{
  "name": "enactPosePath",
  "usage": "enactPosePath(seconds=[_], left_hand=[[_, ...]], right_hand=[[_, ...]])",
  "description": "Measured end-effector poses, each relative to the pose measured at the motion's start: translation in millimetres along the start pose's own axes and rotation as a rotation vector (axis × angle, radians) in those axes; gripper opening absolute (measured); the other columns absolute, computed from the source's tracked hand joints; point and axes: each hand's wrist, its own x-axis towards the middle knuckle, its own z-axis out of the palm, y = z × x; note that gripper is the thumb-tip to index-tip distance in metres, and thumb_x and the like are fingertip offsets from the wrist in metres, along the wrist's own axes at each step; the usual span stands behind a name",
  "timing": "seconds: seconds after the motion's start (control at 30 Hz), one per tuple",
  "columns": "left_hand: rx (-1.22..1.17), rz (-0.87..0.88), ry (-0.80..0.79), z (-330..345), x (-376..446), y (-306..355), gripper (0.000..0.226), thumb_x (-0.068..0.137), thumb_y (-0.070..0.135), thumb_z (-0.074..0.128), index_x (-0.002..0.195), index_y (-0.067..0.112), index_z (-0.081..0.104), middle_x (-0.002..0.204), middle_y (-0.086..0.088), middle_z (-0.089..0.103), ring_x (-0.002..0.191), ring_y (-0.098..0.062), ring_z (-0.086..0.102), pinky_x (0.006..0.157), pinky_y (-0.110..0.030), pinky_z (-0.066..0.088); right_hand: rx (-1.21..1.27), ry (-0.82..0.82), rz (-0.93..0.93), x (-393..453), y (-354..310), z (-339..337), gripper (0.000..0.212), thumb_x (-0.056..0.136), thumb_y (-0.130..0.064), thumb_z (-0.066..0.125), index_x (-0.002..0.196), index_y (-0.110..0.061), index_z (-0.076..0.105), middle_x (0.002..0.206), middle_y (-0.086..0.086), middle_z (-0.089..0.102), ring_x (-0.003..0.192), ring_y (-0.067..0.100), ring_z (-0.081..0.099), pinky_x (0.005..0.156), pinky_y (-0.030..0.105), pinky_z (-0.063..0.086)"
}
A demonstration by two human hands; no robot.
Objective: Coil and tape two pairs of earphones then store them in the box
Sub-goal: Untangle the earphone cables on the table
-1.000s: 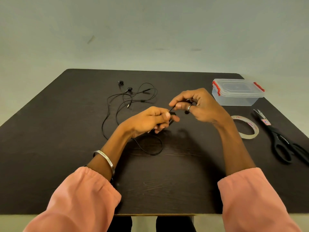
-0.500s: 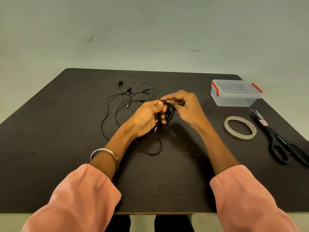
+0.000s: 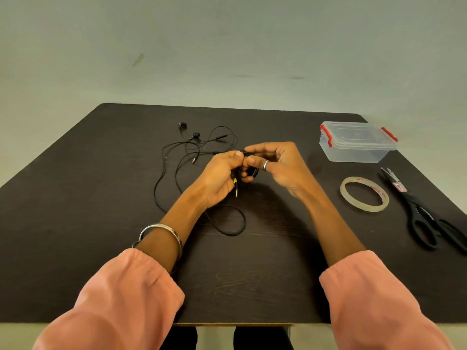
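Note:
Above the middle of the dark table (image 3: 75,198), my left hand (image 3: 219,178) grips a small coil of black earphone cable (image 3: 251,171), and its gold plug (image 3: 236,189) hangs below my fingers. My right hand (image 3: 275,164) pinches the same coil at its top. A second pair of black earphones (image 3: 197,147) lies loose and tangled on the table behind my left hand, one loop running forward under my wrist. A clear plastic box (image 3: 356,142) with red clips stands lidded at the far right. A roll of clear tape (image 3: 364,194) lies flat on the right.
Black-handled scissors (image 3: 427,215) lie at the right edge beside the tape. The table's front edge runs just behind my pink sleeves.
My hands have come together from slightly apart and the cable is now bunched into a coil between them. The loose pair has not moved.

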Motion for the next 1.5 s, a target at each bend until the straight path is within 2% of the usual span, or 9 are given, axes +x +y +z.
enactPosePath(seconds=[0.17,0.4,0.57,0.73,0.83,0.9,1.03,1.23,1.5], left_hand=[[0.117,0.041,-0.024,-2,1,1,0.034,0.103,0.011,0.035,0.077,0.009,0.057,0.075,-0.003,0.055,0.068,-0.012,0.053,0.075,-0.033,0.051],[0.244,0.047,-0.103,-7,-1,4,0.039,0.102,0.009,0.035,0.065,0.008,0.048,0.07,-0.005,0.052,0.068,-0.015,0.05,0.065,-0.027,0.048],[0.41,0.094,-0.037,-9,0,4,0.041,0.099,0.006,0.039,0.059,0.011,0.048,0.066,0.0,0.049,0.072,-0.013,0.046,0.071,-0.028,0.04],[0.499,0.14,0.015,-11,2,3,0.04,0.099,0.011,0.041,0.062,0.013,0.057,0.07,-0.005,0.051,0.076,-0.023,0.041,0.078,-0.034,0.034],[0.678,0.192,0.033,-10,2,5,0.041,0.1,0.015,0.043,0.063,0.018,0.059,0.073,-0.003,0.051,0.072,-0.015,0.045,0.074,-0.026,0.035],[0.803,0.225,0.047,-9,2,4,0.039,0.101,0.015,0.042,0.066,0.018,0.058,0.074,0.002,0.049,0.069,-0.008,0.043,0.069,-0.023,0.034],[0.836,0.204,0.073,-10,4,-3,0.036,0.102,0.02,0.041,0.07,0.023,0.056,0.073,0.004,0.059,0.069,-0.011,0.051,0.069,-0.027,0.039],[0.858,0.227,0.128,-8,2,-2,0.035,0.102,0.02,0.041,0.071,0.022,0.057,0.076,-0.002,0.063,0.078,-0.026,0.062,0.078,-0.042,0.051],[0.935,0.315,0.169,-4,2,-4,0.033,0.102,0.018,0.041,0.072,0.02,0.054,0.07,-0.002,0.06,0.066,-0.017,0.058,0.066,-0.035,0.048]], right_hand=[[-0.108,-0.108,-0.019,-1,-1,-8,0.032,0.083,-0.001,0.069,0.115,-0.004,0.066,0.098,0.006,0.071,0.091,0.007,0.068,0.085,0.021,0.054],[-0.262,-0.103,-0.026,1,4,-7,0.046,0.076,-0.006,0.078,0.114,-0.02,0.058,0.085,0.005,0.066,0.085,0.032,0.064,0.082,0.047,0.055],[-0.45,-0.125,-0.136,0,5,-4,0.038,0.085,-0.008,0.069,0.122,-0.017,0.063,0.094,-0.001,0.066,0.084,0.014,0.062,0.079,0.03,0.052],[-0.58,-0.062,-0.197,2,5,-1,0.024,0.087,-0.003,0.062,0.107,-0.013,0.072,0.092,0.007,0.065,0.084,0.023,0.061,0.077,0.039,0.051],[-0.643,-0.05,-0.184,4,6,0,0.028,0.085,0.005,0.057,0.104,-0.011,0.072,0.095,0.008,0.06,0.089,0.022,0.058,0.077,0.023,0.047],[-0.637,-0.042,-0.145,3,6,-2,0.028,0.086,0.007,0.055,0.102,-0.01,0.072,0.098,0.007,0.057,0.091,0.019,0.056,0.077,0.012,0.043],[-0.559,-0.055,-0.075,3,7,-1,0.032,0.087,0.008,0.054,0.105,-0.013,0.072,0.098,0.003,0.07,0.096,0.014,0.064,0.087,0.029,0.053],[-0.453,-0.055,-0.026,1,3,2,0.034,0.09,0.005,0.055,0.114,-0.013,0.07,0.101,0.001,0.073,0.095,0.003,0.063,0.081,0.005,0.047],[-0.758,-0.081,-0.11,0,0,0,0.039,0.086,-0.003,0.055,0.122,-0.016,0.064,0.109,0.008,0.07,0.105,0.024,0.061,0.094,0.036,0.046]])
